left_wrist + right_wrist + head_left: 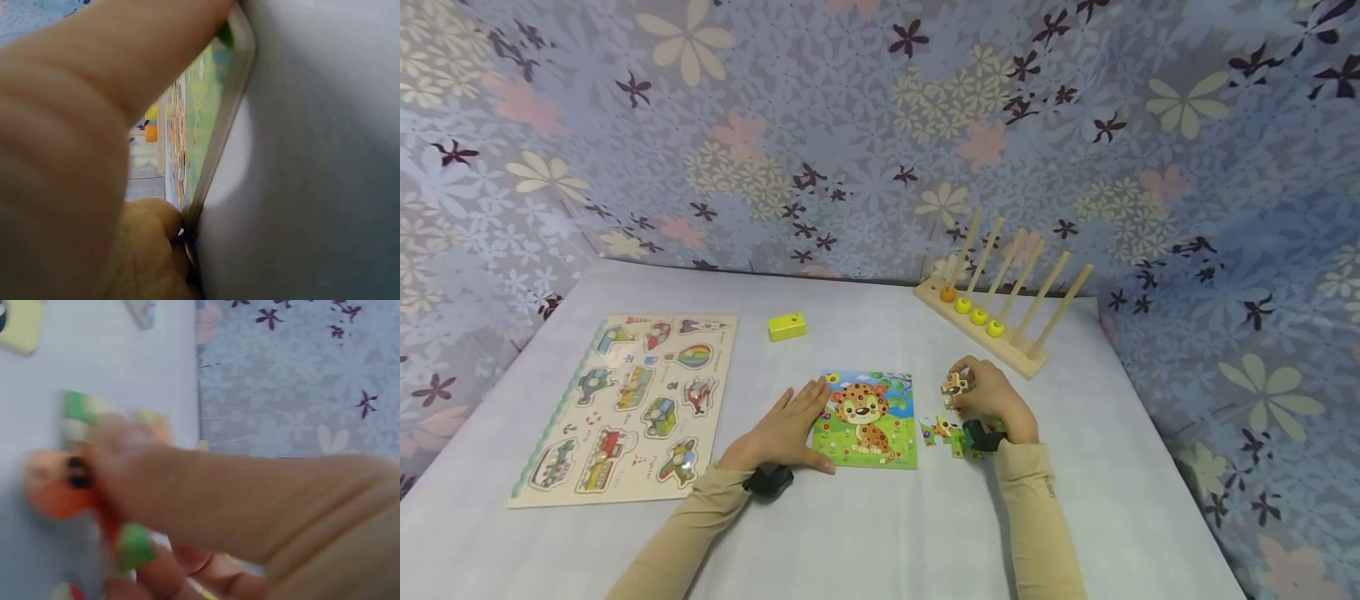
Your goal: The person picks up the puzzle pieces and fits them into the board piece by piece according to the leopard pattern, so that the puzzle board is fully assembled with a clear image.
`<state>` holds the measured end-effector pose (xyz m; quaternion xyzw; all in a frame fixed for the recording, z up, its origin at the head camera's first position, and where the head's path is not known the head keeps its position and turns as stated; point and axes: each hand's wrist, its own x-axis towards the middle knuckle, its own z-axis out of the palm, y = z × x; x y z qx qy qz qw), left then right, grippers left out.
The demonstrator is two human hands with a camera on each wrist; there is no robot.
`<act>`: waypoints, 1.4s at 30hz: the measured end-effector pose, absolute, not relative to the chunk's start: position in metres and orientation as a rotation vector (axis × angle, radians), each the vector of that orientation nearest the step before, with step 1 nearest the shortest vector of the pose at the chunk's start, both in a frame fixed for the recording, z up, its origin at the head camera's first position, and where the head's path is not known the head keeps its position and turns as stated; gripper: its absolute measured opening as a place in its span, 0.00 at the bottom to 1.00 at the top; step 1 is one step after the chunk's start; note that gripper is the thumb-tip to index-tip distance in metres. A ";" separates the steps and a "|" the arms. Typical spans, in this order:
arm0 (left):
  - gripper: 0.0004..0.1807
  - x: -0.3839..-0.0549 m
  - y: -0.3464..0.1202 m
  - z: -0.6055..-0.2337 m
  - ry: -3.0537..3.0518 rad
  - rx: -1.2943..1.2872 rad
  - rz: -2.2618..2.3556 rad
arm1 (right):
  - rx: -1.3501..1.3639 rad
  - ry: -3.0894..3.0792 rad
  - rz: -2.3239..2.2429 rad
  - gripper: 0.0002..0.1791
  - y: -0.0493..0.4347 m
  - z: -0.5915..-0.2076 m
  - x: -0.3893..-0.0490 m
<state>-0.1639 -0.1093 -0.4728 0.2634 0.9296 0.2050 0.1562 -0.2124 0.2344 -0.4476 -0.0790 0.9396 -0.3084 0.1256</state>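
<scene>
The left hand (782,429) has its fingers straight along the leopard puzzle's (867,437) left edge, its thumb apart at the lower corner. The right hand's (992,400) fingertips pinch a jigsaw piece (956,385), loose pieces (941,430) just below them, bare tablecloth (872,533) toward the puzzle's right edge, the peg stand (1021,360) beyond.

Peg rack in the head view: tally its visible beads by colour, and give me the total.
Orange bead: 1
Yellow beads: 3
Total: 4
</scene>
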 end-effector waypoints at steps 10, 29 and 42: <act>0.68 -0.164 -0.109 -0.472 2.657 0.750 0.601 | -0.150 2.687 -1.363 0.16 0.209 -0.447 -0.216; 0.67 -0.165 -0.110 -0.472 2.655 0.749 0.590 | -0.344 2.524 -1.423 0.11 0.124 -0.472 -0.196; 0.67 -0.167 -0.110 -0.476 2.656 0.743 0.572 | -0.395 2.872 -1.110 0.09 0.109 -0.472 -0.189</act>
